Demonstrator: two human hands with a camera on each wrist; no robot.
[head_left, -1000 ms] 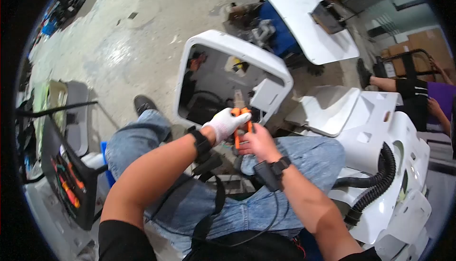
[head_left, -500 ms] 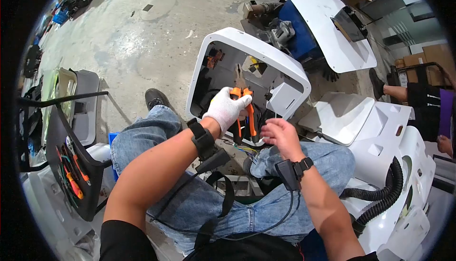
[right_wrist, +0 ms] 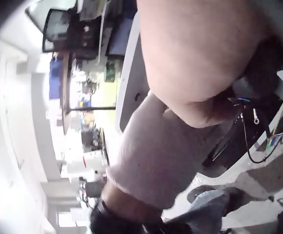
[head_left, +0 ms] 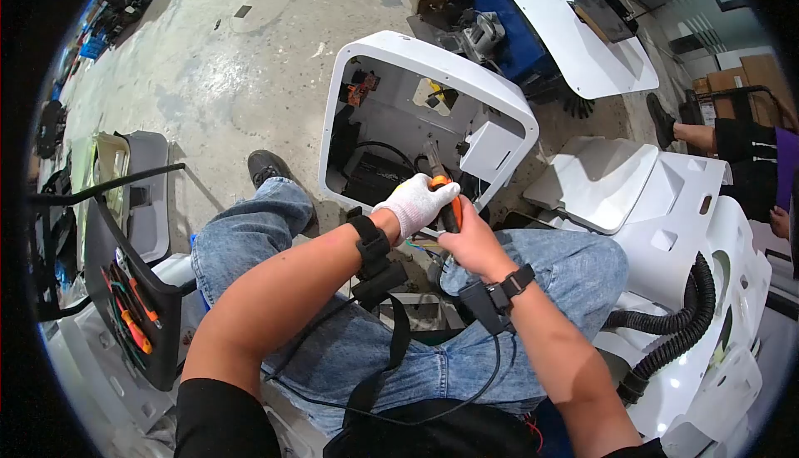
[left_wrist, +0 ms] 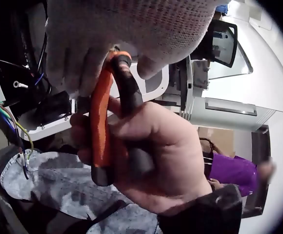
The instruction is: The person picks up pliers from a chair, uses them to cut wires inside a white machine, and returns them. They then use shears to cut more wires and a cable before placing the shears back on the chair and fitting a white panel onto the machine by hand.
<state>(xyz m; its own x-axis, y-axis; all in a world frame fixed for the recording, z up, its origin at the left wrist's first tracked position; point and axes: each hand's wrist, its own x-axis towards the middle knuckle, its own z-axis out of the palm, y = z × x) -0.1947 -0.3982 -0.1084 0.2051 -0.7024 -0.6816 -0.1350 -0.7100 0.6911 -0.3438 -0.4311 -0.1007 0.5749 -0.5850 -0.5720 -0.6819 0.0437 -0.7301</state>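
A pair of combination pliers (head_left: 457, 213) with orange and black handles is held between both hands, in front of an open white housing (head_left: 330, 116). My left hand (head_left: 416, 206), in a white knitted glove, grips the pliers near the pivot; their metal nose points into the housing. Bare, my right hand (head_left: 474, 246) wraps round the handles (left_wrist: 101, 122), with fingers behind them in the left wrist view. Loose coloured wires (left_wrist: 6, 117) and a ring terminal (left_wrist: 18, 85) hang by the housing's near edge. The glove (right_wrist: 156, 151) lies beyond the right hand in the right wrist view.
On the left, a black tray (head_left: 162, 350) carries screwdrivers and other hand tools. White moulded panels (head_left: 657, 200) and a black corrugated hose (head_left: 699, 291) lie to the right. A white board (head_left: 566, 25) stands behind the housing. Another person (head_left: 753, 166) sits at far right.
Half a second ago the right hand was off the handles with fingers spread; now it grips them again. The pliers have tilted and their handles stand closer together.
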